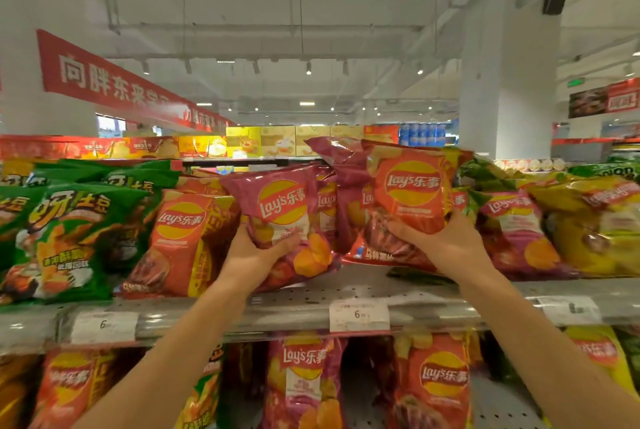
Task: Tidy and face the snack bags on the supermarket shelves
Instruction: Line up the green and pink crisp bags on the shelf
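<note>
My left hand [254,253] grips the lower part of a pink-purple Lay's bag [282,210], held upright at the middle of the top shelf [311,297]. My right hand [446,241] grips the bottom of an orange-red Lay's bag [412,189], lifted above the row and facing me. Behind both bags stand more pink and orange Lay's bags, some leaning. Another orange Lay's bag [176,241] stands just left of my left hand.
Green snack bags [65,238] fill the shelf's left end; pink [516,231] and yellow bags [602,220] fill the right. Price tags [358,314] hang on the shelf edge. A lower shelf holds more Lay's bags [304,380]. Boxes line the top behind.
</note>
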Demonstrator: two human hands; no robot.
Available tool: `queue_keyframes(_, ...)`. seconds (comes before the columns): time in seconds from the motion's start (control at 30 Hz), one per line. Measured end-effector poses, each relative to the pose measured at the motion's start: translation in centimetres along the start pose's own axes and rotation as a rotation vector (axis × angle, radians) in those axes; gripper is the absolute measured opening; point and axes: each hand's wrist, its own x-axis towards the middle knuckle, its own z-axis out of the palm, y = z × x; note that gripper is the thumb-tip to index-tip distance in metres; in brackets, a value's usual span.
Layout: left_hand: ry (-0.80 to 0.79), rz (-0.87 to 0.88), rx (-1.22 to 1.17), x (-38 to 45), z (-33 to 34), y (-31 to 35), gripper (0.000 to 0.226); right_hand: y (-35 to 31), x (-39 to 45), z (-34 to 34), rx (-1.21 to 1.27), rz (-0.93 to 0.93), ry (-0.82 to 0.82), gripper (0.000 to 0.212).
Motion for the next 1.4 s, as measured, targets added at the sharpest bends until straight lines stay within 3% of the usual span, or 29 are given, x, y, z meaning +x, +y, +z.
queue_keyframes(0.13,-0.198,-0.041,-0.026,0.0,4.4,0.1,0.102,1.1,-0.5,-3.0,0.002,0.047,0.064,0.114)
queue_keyframes(0.4,-0.398,-0.155,0.101,1.0,10.0,0.2,0.113,2.0,-2.4,-5.4,0.036,0.024,0.094,0.107)
queue_keyframes(0.57,-0.475,-0.155,0.166,0.6,8.7,0.8,0.098,0.5,-3.7,-3.6,0.042,-0.022,0.026,0.104)
queue_keyframes(0.67,-0.351,-0.032,0.348,-0.7,5.8,1.2,0.067,-0.9,-4.2,-1.0,0.049,-0.05,-0.022,0.11)
queue_keyframes(0.73,-0.201,0.185,0.53,-2.0,2.5,0.6,0.034,-1.9,-4.4,1.3,0.069,-0.076,-0.048,0.108)
queue_keyframes(0.83,-0.002,0.476,0.964,-5.0,-2.9,-0.9,0.029,-3.4,-4.8,5.5,0.029,-0.082,-0.085,0.111)
queue_keyframes(0.9,0.063,0.568,1.139,-7.0,-5.7,-2.0,0.025,-4.2,-4.9,8.6,-0.019,-0.089,-0.101,0.11)
queue_keyframes(1.07,0.032,0.613,1.207,-9.8,-8.0,-3.6,0.029,-6.0,-5.4,16.0,-0.264,-0.002,-0.215,0.12)
queue_keyframes(1.17,0.046,0.602,1.259,-9.7,-7.8,-3.6,0.035,-6.1,-5.7,18.9,-0.255,0.026,-0.302,0.119)
queue_keyframes(1.33,0.058,0.64,1.286,-9.2,-7.6,-3.8,0.033,-6.3,-5.7,19.5,-0.191,0.066,-0.513,0.118)
queue_keyframes(1.4,0.064,0.641,1.268,-9.0,-7.7,-4.1,0.033,-6.3,-6.1,18.2,-0.301,-0.014,-0.472,0.12)
